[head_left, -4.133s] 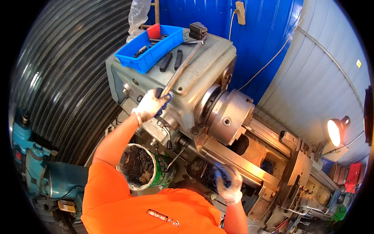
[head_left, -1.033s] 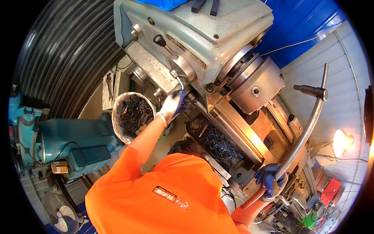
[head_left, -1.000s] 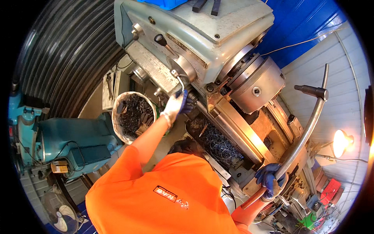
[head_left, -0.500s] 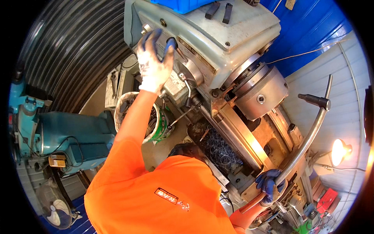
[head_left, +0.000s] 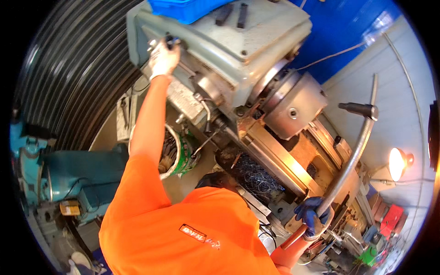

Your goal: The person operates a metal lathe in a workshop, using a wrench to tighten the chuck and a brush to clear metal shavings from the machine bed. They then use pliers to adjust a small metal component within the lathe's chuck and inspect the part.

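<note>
My left hand [head_left: 164, 59], in a white glove with dark-coated fingers, is closed at the end of a control lever [head_left: 187, 70] on the front of the grey-green lathe headstock [head_left: 270, 32]. The fingertips are blurred and the lever's knob is hidden. My right hand [head_left: 314, 216], in a blue-coated glove, grips the lower part of a chuck key [head_left: 353, 158]. Its long, slightly bent steel bar slants up to the right and carries a dark socket head near the top. The key is apart from the steel lathe chuck [head_left: 298, 107].
Below the chuck run the bed rails [head_left: 284, 160], beside a tray of curled metal chips [head_left: 256, 176]. A bucket [head_left: 176, 156] stands under my left arm. A blue bin [head_left: 188, 11] sits on the headstock. At right a lamp [head_left: 398, 164] glows. A teal machine [head_left: 82, 172] stands at left.
My left hand has gone from spread fingers to closed at the lever, which has swung left. My right hand still holds the chuck key. The whole view has shifted slightly.
</note>
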Action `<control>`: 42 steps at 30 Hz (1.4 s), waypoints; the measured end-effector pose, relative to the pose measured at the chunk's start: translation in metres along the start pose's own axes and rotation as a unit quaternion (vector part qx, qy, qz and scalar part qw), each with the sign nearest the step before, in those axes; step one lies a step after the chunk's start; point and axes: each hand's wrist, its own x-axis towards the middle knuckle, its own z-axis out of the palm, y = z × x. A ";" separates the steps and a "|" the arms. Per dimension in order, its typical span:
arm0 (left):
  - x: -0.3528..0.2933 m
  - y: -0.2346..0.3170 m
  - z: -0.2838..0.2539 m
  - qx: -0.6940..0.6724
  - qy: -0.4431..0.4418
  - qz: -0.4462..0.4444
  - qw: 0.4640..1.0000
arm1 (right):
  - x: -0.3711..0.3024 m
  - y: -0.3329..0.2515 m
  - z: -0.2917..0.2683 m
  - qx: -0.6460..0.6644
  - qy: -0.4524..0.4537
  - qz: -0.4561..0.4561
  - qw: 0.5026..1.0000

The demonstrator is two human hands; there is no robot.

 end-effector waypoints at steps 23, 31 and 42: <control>-0.202 0.341 0.055 0.075 -0.356 0.625 0.691 | -0.033 -0.016 0.002 0.056 0.073 0.029 0.995; -0.240 0.298 0.059 0.035 -0.207 0.657 0.724 | -0.049 -0.008 0.005 0.070 0.067 0.035 0.995; -0.285 0.193 0.087 -0.149 -0.073 0.680 0.714 | -0.027 0.006 0.008 0.098 -0.048 0.029 0.994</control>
